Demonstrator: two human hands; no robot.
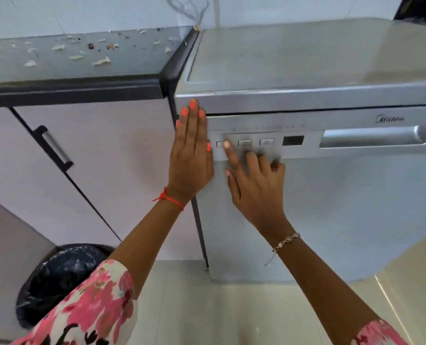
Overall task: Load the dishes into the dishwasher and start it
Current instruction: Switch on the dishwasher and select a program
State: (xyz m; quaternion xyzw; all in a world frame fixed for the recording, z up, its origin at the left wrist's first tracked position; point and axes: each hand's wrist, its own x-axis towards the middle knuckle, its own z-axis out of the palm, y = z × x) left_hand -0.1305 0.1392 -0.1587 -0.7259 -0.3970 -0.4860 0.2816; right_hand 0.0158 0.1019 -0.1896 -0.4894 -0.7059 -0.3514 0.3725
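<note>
Pressing with straight index, the right hand [256, 188] touched the leftmost rectangular button [219, 144] on the closed silver metal dishwasher [331, 207], gripping nothing; the left hand [190, 155] lay flat, open, just left.

You're in a home kitchen here: a freestanding silver dishwasher [331, 207] sits right up against a dark-edged countertop [45, 70] littered with food scraps [101, 61]. Under that counter you've got a pale cabinet door [102, 165] with a bar handle [55, 148]. Down at your left, a round bin [57, 277] lined with a black bag stands on the pale tiled floor [182, 307].
</note>
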